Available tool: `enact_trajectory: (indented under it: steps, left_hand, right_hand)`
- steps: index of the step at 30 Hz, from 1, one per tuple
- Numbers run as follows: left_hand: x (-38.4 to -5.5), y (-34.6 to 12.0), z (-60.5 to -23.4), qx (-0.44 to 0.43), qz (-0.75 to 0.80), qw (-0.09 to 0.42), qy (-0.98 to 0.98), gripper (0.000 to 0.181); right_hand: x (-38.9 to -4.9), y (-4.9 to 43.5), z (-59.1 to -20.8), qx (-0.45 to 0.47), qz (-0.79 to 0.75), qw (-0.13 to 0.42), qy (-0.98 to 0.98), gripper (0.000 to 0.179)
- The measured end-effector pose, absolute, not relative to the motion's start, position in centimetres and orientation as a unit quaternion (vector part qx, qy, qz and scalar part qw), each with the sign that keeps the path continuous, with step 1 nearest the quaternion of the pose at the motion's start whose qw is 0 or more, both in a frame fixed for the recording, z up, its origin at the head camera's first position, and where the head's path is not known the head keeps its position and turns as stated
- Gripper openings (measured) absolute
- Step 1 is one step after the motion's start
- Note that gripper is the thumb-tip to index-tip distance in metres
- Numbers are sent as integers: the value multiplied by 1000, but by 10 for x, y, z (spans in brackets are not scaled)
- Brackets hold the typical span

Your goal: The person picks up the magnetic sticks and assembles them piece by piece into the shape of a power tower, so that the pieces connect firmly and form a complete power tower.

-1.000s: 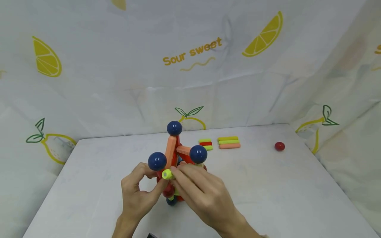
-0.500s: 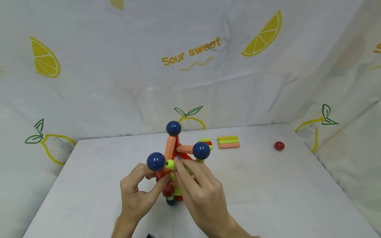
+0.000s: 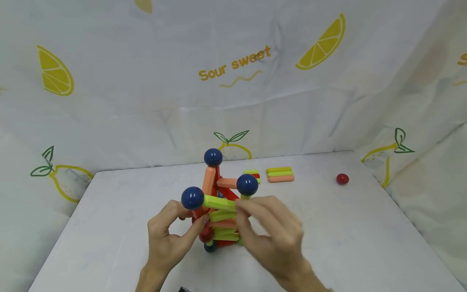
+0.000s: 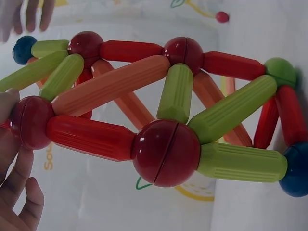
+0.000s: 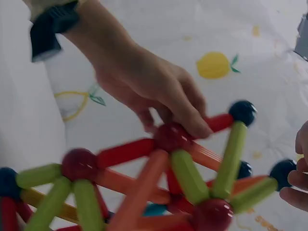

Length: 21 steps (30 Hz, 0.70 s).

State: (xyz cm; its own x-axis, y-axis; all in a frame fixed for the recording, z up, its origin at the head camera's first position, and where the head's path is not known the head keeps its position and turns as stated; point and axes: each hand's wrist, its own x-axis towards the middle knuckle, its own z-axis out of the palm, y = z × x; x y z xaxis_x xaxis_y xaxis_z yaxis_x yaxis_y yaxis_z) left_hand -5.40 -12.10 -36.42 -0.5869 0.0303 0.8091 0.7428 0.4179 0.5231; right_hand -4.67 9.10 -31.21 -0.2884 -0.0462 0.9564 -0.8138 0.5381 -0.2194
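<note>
A tower of balls and ribbed magnetic sticks stands in the middle of the table, topped by a left blue ball point(image 3: 192, 198), a right blue ball point(image 3: 247, 185) and a back blue ball point(image 3: 213, 157). My left hand point(image 3: 171, 229) steadies it, thumb and fingers pinching a red ball point(image 5: 172, 137) on its left side. A yellow-green stick point(image 3: 219, 203) slants from the left blue ball to a lower red ball point(image 5: 211, 214) on the right. Beside that corner, my right hand point(image 3: 271, 235) has relaxed fingers; both wrist views show them apart from the tower.
Behind the tower lie short sticks point(image 3: 251, 172), partly hidden by the right blue ball, and longer sticks point(image 3: 280, 174). A loose red ball point(image 3: 342, 179) sits at the back right. A dark object point(image 3: 184, 289) pokes in at the front edge. A lemon-print cloth point(image 3: 233, 113) hangs behind.
The yellow-green stick, earlier in my right hand, now spans from the left blue ball across the tower's front. My right hand has let go and moved right. The left hand stays put.
</note>
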Motion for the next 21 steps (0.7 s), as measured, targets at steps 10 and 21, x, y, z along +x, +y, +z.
enact_trajectory:
  steps: [10, 21]
  left_hand:
    - [-56, -126, -361, -249, -468, 360, -768, 19]
    - [-55, -125, -361, -234, -465, 338, -784, 30]
  right_hand:
    - [-119, 149, -338, 131, 409, 359, -829, 19]
    - [-189, 141, -428, 202, 234, 77, -948, 14]
